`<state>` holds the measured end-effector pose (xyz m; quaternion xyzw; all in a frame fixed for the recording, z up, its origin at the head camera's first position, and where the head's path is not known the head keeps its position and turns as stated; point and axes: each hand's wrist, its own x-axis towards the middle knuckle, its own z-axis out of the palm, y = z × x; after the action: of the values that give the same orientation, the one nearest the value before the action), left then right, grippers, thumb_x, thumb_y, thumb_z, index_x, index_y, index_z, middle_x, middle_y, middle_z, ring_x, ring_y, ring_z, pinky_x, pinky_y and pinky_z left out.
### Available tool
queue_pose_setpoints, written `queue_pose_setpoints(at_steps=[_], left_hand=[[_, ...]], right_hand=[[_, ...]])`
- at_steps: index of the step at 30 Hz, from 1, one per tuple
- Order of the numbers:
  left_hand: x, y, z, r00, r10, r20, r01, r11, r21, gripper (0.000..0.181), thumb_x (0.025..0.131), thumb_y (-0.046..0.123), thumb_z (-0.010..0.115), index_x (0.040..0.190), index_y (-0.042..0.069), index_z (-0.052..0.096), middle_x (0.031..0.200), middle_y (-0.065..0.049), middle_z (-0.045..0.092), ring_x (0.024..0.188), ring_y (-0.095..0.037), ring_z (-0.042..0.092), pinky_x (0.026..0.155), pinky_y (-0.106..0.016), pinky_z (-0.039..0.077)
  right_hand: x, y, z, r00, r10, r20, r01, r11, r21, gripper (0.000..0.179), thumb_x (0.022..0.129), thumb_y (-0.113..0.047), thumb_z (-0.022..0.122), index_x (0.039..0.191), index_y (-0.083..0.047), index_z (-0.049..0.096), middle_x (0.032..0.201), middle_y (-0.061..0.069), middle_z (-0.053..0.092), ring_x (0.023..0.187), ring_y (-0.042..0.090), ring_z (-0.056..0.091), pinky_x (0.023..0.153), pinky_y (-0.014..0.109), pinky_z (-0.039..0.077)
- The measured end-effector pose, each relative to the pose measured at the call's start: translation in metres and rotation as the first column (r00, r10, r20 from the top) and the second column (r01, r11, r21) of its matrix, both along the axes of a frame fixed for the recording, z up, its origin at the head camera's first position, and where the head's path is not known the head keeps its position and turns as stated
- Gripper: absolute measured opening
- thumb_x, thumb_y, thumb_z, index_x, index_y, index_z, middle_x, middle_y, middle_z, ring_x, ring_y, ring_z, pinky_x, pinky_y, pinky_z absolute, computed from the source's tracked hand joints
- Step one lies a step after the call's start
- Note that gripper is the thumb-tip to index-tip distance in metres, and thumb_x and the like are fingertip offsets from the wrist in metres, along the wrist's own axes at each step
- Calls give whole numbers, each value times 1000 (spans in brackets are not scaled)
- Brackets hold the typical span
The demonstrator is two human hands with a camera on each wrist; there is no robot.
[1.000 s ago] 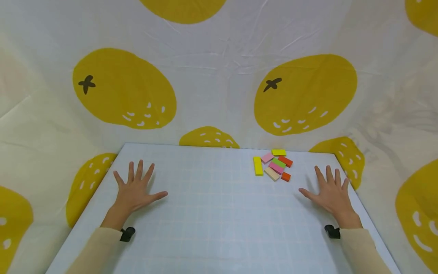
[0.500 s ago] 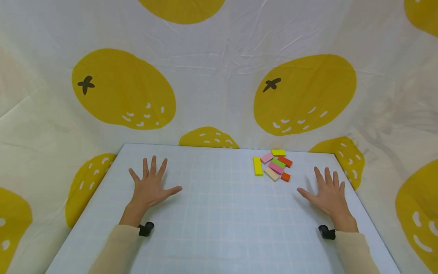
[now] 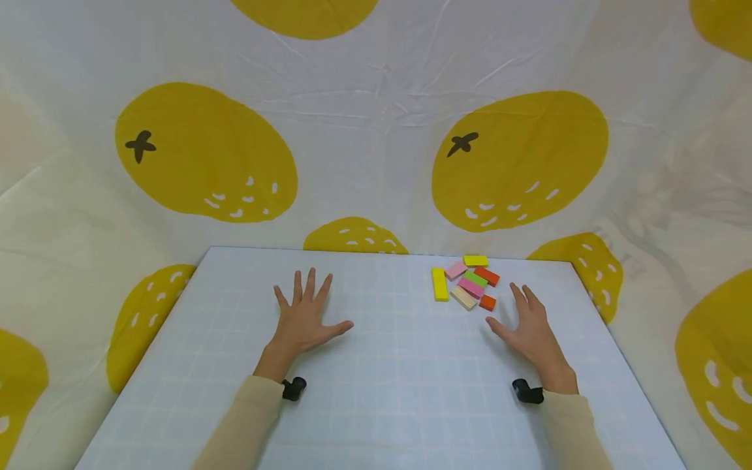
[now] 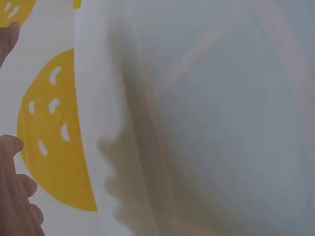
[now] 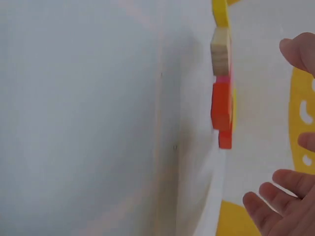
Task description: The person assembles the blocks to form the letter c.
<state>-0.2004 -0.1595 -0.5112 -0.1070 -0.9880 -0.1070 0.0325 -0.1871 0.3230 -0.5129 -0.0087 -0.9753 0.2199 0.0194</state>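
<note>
"Blocks [image 3: 472,288] held yet?"

"No. Fingers are loose on the right hand [image 3: 533,333], spread on the left hand [image 3: 302,324], both grasping nothing. Both have moved inward, so the blocks, on the bench [image 3: 399,385] just left of the right fingertips, seem easier to reach."

Toward the far right of the pale, faintly checked tabletop [image 3: 376,378], eight small rectangular blocks are lying in a loose cluster. A bright-yellow oblong block [image 3: 440,284] is pointing lengthwise along the left side, while a second yellow block [image 3: 475,260] is lying crosswise near the far edge. A pale-pink block [image 3: 455,270] is slanting between them, and a red block [image 3: 487,275] is tilting the opposite way. A lime-green block [image 3: 476,278], a deeper-pink block [image 3: 471,288] and a beige, wood-grained block [image 3: 464,298] are crowding together diagonally; a stubby orange-red block [image 3: 487,302] is sitting nearby, lower right.
</note>
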Motion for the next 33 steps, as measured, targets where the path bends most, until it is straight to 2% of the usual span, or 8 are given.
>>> queue_pose_setpoints(at_steps=[5,10,16,22,33], left_hand=[[-4,29,-4,998,-56,11,55,998,26,115,79,91,49,167,26,12,174,-15,2,159,-44,-7,112,-81,-8],[-10,56,-8,992,-124,24,124,992,10,113,80,90,48,167,26,14,174,-14,4,159,-44,-3,116,-79,-3],[-24,86,-7,974,-222,42,223,974,-28,111,81,91,45,167,26,16,174,-12,7,160,-41,2,119,-75,10],[-40,111,-6,964,-259,67,259,966,4,108,83,88,47,167,26,17,174,-10,9,160,-39,6,120,-71,16],[-66,144,-7,947,-297,119,301,953,-20,107,83,87,48,166,26,18,174,-8,11,161,-37,6,122,-69,15]], right_hand=[[-6,-19,0,1000,11,17,-9,996,-89,102,90,-52,72,164,-8,18,164,31,20,147,51,25,106,73,37],[-11,-37,-1,998,66,10,-63,984,-164,96,91,-45,75,163,-7,23,162,27,28,136,46,43,103,64,47],[-16,-52,1,994,107,19,-100,972,-213,93,91,-42,76,161,-6,27,161,25,32,140,44,40,107,62,45],[-23,-56,-8,992,116,42,-103,969,-225,93,91,-44,76,161,-5,28,159,24,35,135,41,46,106,57,49],[-24,-65,-11,986,162,-26,-164,960,-228,84,90,-38,78,158,-12,36,160,18,38,142,39,41,108,62,44]])
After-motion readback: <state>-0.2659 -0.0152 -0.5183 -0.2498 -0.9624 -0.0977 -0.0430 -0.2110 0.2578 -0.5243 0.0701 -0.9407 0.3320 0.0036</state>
